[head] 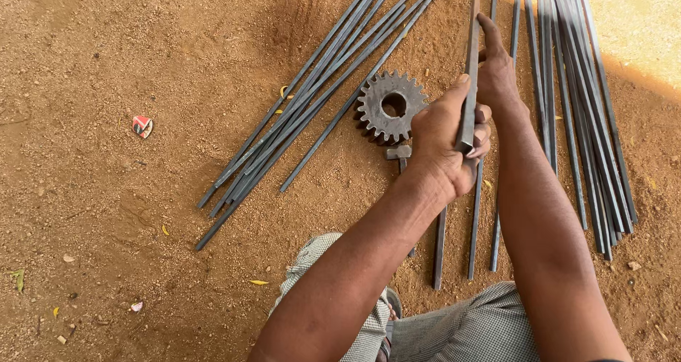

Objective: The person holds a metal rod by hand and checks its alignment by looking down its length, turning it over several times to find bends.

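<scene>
My left hand is closed around the near end of a long square steel bar that runs away from me. Further up the same bar, my right hand presses against it with fingers stretched along it. Just left of my left hand a rusty toothed gear wheel lies flat on the dirt. A hammer lies below the gear, its handle partly hidden under my left forearm.
A slanted bundle of several steel bars lies to the left. Another bundle of bars lies to the right, and a few loose bars between my arms. The ground is sandy brown dirt. My checked garment shows at the bottom.
</scene>
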Tool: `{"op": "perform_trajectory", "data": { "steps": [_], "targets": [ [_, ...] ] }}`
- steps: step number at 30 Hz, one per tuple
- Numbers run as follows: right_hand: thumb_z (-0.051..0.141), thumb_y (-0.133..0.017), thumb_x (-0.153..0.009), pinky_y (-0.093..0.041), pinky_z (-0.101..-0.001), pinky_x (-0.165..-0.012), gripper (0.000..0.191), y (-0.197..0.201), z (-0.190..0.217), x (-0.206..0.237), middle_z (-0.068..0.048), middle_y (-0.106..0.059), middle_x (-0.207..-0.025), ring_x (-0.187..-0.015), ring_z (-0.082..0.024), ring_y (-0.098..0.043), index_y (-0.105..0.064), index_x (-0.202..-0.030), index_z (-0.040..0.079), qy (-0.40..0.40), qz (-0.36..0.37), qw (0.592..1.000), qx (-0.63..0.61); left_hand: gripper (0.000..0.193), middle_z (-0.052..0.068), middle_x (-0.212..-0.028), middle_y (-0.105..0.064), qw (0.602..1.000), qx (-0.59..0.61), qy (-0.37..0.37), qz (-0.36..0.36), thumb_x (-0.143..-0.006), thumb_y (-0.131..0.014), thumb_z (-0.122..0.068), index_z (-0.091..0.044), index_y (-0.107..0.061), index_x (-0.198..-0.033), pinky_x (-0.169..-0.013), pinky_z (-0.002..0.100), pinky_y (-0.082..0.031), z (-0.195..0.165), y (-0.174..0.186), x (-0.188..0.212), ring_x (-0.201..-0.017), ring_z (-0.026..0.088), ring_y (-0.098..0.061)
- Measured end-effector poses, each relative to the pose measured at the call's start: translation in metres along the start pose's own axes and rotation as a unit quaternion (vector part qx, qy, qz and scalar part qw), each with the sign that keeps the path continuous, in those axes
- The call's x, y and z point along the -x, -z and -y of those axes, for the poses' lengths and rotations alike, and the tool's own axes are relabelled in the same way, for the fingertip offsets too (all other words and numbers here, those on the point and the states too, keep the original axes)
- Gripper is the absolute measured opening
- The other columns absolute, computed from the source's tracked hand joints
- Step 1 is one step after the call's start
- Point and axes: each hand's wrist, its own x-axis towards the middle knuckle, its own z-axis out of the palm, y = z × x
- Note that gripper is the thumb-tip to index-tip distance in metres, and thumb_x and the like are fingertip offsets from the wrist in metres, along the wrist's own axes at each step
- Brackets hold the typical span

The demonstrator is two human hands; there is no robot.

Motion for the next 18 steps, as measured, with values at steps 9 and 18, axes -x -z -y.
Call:
{"op": "perform_trajectory", "data": {
  "steps": [9,18],
  "targets": [
    [-0.001,-0.071,-0.097,-0.06,-0.0428,-0.073,0.089,-0.0001,0.0007,0.0014,-0.013,-0.068,-0.103,-0.09,-0.025,-0.07,-0.028,-0.167,0.035,0.029,-0.015,0.999,0.02,0.038,0.005,-0.07,-0.061,1.0,-0.014,-0.02,0.01,-0.111,-0.046,-0.041,-0.006,-0.057,-0.102,-0.031,0.017,-0.039,-0.0041,-0.001,0.005,-0.042,0.004,-0.05],
    [-0.004,-0.065,-0.097,-0.063,-0.0398,-0.077,0.087,-0.0026,0.0009,0.0018,-0.01,-0.068,-0.102,-0.092,-0.023,-0.071,-0.032,-0.168,0.035,0.021,-0.025,0.999,0.001,0.035,0.005,-0.069,-0.06,0.999,-0.028,-0.016,0.005,-0.11,-0.05,-0.04,-0.007,-0.058,-0.101,-0.03,0.017,-0.039,-0.0032,0.0005,0.0031,-0.043,0.004,-0.051]
  ]
}}
